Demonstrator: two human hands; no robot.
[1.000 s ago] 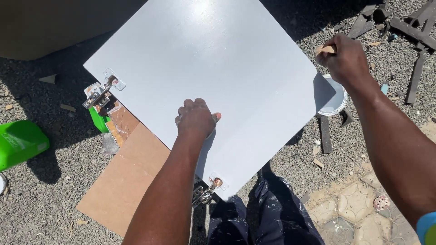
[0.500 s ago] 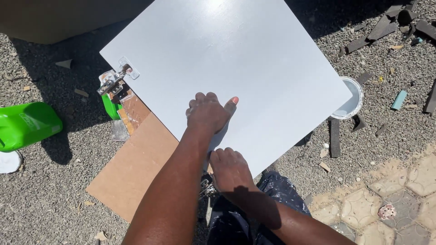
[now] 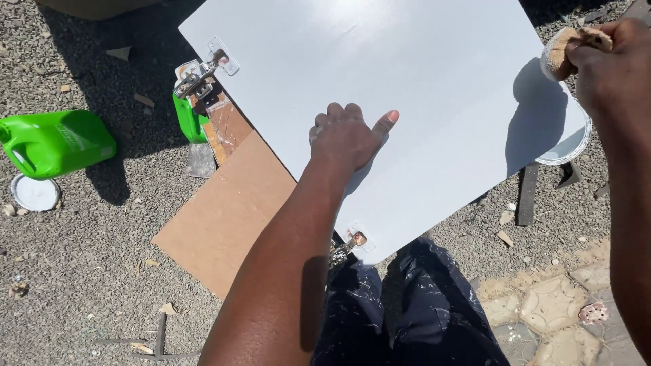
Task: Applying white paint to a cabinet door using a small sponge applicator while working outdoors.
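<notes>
A large, flat, pale grey-white painted panel (image 3: pixel 420 102) with metal hinges (image 3: pixel 203 71) along one edge lies tilted diagonally above the gravel. A small tan pad, possibly a sponge (image 3: pixel 566 51), is raised over its right corner.

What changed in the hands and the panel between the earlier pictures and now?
The right hand moved from near the body, by the panel's near edge, up to its far right corner, gripping a small pad. The left hand stayed flat on the white panel, which kept its place on the brown board; the green jug lies as before.
</notes>
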